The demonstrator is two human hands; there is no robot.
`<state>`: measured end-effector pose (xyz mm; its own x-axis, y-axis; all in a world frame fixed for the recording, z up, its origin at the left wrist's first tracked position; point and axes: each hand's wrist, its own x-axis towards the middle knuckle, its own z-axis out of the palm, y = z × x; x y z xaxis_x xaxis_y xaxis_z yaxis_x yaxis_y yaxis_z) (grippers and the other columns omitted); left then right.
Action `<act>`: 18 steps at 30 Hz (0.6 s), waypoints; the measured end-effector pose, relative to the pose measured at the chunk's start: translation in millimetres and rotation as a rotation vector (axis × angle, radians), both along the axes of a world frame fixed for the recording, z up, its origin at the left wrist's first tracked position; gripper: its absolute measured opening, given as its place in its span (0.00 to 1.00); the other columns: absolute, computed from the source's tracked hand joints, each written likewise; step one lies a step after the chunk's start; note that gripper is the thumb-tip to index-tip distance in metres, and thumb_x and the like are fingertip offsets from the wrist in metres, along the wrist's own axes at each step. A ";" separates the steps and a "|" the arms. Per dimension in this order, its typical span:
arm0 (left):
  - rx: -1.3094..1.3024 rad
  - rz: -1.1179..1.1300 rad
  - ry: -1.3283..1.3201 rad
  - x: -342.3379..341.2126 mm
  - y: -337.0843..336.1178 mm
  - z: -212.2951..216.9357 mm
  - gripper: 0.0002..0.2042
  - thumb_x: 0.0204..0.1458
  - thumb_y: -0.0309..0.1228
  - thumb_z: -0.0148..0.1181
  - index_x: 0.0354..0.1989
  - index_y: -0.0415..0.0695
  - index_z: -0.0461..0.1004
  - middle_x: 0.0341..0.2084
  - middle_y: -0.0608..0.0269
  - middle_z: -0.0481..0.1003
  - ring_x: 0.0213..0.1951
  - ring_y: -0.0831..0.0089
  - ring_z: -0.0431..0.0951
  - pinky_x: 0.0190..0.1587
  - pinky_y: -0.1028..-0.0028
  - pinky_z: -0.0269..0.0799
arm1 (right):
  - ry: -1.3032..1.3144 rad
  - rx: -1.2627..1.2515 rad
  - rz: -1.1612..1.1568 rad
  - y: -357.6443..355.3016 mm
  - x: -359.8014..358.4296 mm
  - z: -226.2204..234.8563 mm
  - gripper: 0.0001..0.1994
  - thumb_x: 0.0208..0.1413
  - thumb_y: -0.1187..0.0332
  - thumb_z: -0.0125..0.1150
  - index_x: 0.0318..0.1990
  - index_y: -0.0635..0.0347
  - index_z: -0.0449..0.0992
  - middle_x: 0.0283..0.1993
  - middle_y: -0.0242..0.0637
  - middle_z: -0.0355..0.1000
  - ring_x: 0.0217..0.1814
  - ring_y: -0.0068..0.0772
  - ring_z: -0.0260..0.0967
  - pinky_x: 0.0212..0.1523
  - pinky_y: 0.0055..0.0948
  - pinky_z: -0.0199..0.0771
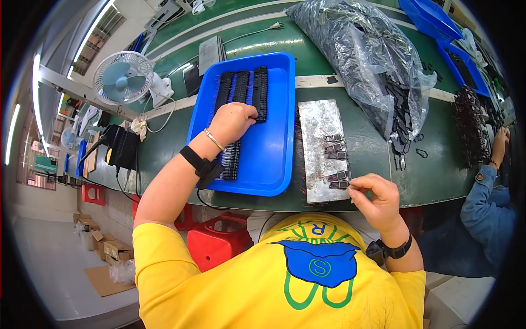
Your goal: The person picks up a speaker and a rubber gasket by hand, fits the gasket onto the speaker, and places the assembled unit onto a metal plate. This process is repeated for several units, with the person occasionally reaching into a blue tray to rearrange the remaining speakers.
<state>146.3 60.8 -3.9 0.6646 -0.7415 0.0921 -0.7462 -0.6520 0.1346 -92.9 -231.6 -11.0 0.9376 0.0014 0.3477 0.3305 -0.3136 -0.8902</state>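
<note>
My left hand [234, 122] reaches over a blue plastic tray [267, 170], its thumb and fingers pinched at the near end of a row of small black parts [260, 88]. What lies between those fingertips is hidden. Other rows of black parts [230, 164] fill the tray's left side, partly covered by the hand. Right of the tray lies a grey metal plate [319, 123] carrying several small black frame-like parts [335, 148]. At the plate's right edge my right hand [378, 200] is closed in a pinch beside the nearest black part [339, 181]; its hold is too small to make out.
A clear plastic bag [350, 49] spills black parts [400, 115] onto the green table [438, 142]. Behind my left arm are a fan [123, 78] and a black box with cables [121, 147]. A co-worker's arm [485, 183] is at far right. A red stool [216, 241] stands below.
</note>
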 end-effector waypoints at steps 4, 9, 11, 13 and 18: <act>0.012 0.021 -0.035 -3.0 -1.5 1.2 0.06 0.45 0.29 0.62 0.32 0.43 0.79 0.28 0.56 0.78 0.35 0.58 0.78 0.41 0.65 0.74 | 0.013 -0.003 -0.001 -1.6 -0.5 -0.5 0.08 0.46 0.84 0.63 0.36 0.69 0.76 0.29 0.39 0.74 0.28 0.23 0.71 0.30 0.20 0.70; -0.081 0.008 -0.005 -20.4 -3.8 13.9 0.06 0.45 0.28 0.63 0.32 0.43 0.78 0.28 0.57 0.78 0.34 0.59 0.78 0.38 0.66 0.74 | -0.012 -0.004 -0.006 -2.8 -1.1 -0.4 0.09 0.46 0.83 0.63 0.36 0.69 0.76 0.29 0.39 0.74 0.27 0.24 0.71 0.30 0.20 0.70; -0.280 -0.018 0.109 -43.0 -12.7 34.0 0.06 0.45 0.27 0.64 0.32 0.43 0.78 0.27 0.57 0.77 0.32 0.60 0.78 0.36 0.67 0.73 | -0.037 0.067 -0.030 1.7 3.4 5.8 0.09 0.45 0.83 0.64 0.36 0.68 0.77 0.29 0.39 0.74 0.27 0.24 0.71 0.30 0.20 0.70; -0.450 -0.035 0.242 -80.2 -20.3 50.4 0.06 0.44 0.24 0.66 0.31 0.42 0.77 0.26 0.57 0.76 0.30 0.63 0.77 0.32 0.70 0.72 | -0.051 0.102 -0.050 9.6 11.7 15.2 0.09 0.45 0.82 0.64 0.36 0.68 0.77 0.29 0.39 0.74 0.27 0.24 0.71 0.30 0.20 0.70; -0.705 -0.092 0.468 -146.9 -40.5 49.8 0.07 0.43 0.19 0.67 0.30 0.38 0.76 0.29 0.57 0.78 0.29 0.68 0.77 0.33 0.75 0.71 | -0.175 0.046 0.139 36.1 33.5 31.9 0.12 0.43 0.79 0.68 0.38 0.67 0.77 0.27 0.38 0.73 0.26 0.28 0.71 0.27 0.23 0.70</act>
